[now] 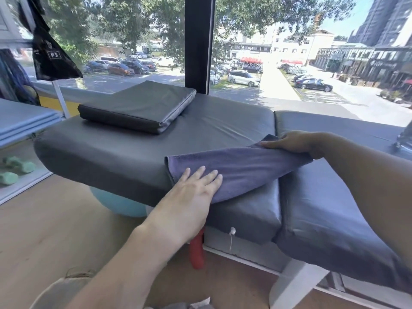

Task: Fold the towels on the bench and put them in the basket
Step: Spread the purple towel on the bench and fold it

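Towel (240,168) on bench (111,150); left hand (196,190) flat atop, right hand (289,142) gripping far end.

Both forearms are bare, with no sleeves, watch or rings visible.

A: What rests at the rear of the padded surface?
B: A flat black cushion (138,108), lying before a dark window post (199,41).
A: And beneath the pad?
B: A pale blue ball (120,205) on the wood floor (44,230), with a red handle (197,250) hanging near it.
A: At far left?
B: Green dumbbells (13,169) on the floor, stacked blue mats (24,123) above them, and a black bag (50,54) hanging.
A: Through the glass?
B: Parked cars (244,78), trees (133,21) and buildings (365,56) in sunlight.
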{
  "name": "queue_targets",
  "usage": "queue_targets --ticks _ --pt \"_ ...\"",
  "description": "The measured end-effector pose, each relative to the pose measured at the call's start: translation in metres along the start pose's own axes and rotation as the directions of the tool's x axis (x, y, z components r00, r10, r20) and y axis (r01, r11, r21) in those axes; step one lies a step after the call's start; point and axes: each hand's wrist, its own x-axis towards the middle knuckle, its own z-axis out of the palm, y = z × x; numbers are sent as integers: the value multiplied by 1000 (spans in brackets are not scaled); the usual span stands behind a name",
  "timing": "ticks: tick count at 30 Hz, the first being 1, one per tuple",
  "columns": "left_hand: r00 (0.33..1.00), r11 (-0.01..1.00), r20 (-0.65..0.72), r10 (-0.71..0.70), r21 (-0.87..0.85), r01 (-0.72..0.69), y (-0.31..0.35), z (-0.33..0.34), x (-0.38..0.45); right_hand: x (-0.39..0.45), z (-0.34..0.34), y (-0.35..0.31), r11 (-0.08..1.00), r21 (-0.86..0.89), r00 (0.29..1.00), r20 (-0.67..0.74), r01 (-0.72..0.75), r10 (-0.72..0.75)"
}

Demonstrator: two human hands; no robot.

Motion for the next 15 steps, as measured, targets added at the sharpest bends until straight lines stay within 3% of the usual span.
queue_targets --ticks 2,4,6,9,11,13,15 --pt "995 1000 -99 22 -6 -22 -4 -6 0 -7 -6 5 999 31 1000 7 19 -19" --pt "952 997 -299 70 45 -59 -13 -6 6 -13 -9 6 994 66 993 -84 83 -77" --pt "936 999 -349 49 33 -40 -19 -3 12 -17 -12 6 983 121 974 -193 141 -116" --pt "996 998 -69 -51 23 53 -10 2 11 -22 -15 10 991 89 981 -179 95 -78" --pt "994 997 95 -50 -54 56 -6 0 6 -25 -11 16 990 -137 997 -72 21 -31" --pt "986 980 166 -30 -190 62 -7 -11 2 -32 -6 19 957 -289 1000 -13 -2 -2" --pt "992 943 106 -73 -316 103 -14 -23 1 -35 -5 22 979 -202 999 -41 14 -23"
